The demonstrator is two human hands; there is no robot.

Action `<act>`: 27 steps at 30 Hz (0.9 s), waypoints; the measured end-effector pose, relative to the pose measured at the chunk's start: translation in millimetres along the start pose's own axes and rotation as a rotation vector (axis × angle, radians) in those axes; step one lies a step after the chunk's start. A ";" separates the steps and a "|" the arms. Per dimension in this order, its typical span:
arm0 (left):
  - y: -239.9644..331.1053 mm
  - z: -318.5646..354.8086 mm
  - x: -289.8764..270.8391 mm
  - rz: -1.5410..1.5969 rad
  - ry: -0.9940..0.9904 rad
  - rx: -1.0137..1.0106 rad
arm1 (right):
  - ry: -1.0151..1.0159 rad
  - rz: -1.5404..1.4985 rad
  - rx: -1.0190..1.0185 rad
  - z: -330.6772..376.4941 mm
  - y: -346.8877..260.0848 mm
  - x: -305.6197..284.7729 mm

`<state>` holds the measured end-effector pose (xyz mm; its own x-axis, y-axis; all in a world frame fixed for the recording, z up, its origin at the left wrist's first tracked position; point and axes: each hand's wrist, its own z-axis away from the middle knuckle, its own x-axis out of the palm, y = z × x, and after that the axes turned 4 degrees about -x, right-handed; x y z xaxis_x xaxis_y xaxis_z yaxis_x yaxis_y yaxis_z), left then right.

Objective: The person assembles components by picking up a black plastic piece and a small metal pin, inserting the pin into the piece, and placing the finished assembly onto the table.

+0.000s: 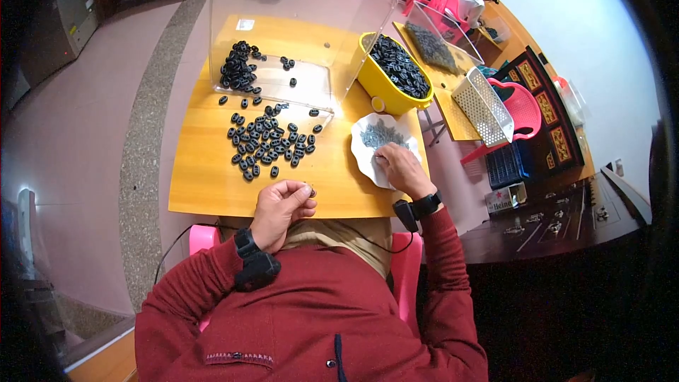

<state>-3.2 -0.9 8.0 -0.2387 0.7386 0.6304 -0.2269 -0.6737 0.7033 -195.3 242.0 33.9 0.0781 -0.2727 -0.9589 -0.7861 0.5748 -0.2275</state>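
My left hand (279, 213) is at the front edge of the table, thumb and fingers pinching a small dark piece (312, 192) whose shape is mostly hidden. My right hand (403, 170) reaches into a white wavy-rimmed dish (361, 144) of small greyish, see-through bits (382, 132). Its fingertips are drawn together on the bits; what they grip, if anything, is hidden. Beyond my left hand, many black oval two-hole pieces (265, 143) lie loose on the wooden table (201, 170).
A clear plastic bin (311, 7) lies tipped on its side, black pieces heaped inside. Behind the dish stands a yellow tub (382, 89) full of black pieces. Off to the right are another table, a white perforated basket (484, 108) and a pink chair (523, 110). Another person (472, 1) sits farther back.
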 end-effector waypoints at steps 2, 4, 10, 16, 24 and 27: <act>0.9 0.6 0.7 0.002 0.001 -0.004 | 0.018 -0.001 -0.018 0.7 0.3 0.0; -0.6 0.2 -0.4 -0.003 0.000 -0.002 | 0.038 0.033 -0.036 1.5 0.9 -1.0; -0.2 1.5 1.4 -0.008 0.003 0.000 | 0.079 0.014 -0.015 3.3 4.4 -0.5; 0.3 2.1 1.8 -0.023 0.001 -0.006 | 0.158 0.016 -0.043 4.1 9.3 1.2; 1.1 1.8 3.1 -0.001 0.019 0.034 | 0.188 -0.066 0.095 1.2 -2.4 -5.8; 0.5 0.7 3.2 0.020 0.006 0.048 | 0.236 -0.124 0.101 2.4 -2.9 -5.6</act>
<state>-3.4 1.1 10.6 -0.2487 0.7247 0.6427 -0.1767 -0.6863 0.7055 -191.9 243.8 39.5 0.0158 -0.5113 -0.8592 -0.7132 0.5965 -0.3681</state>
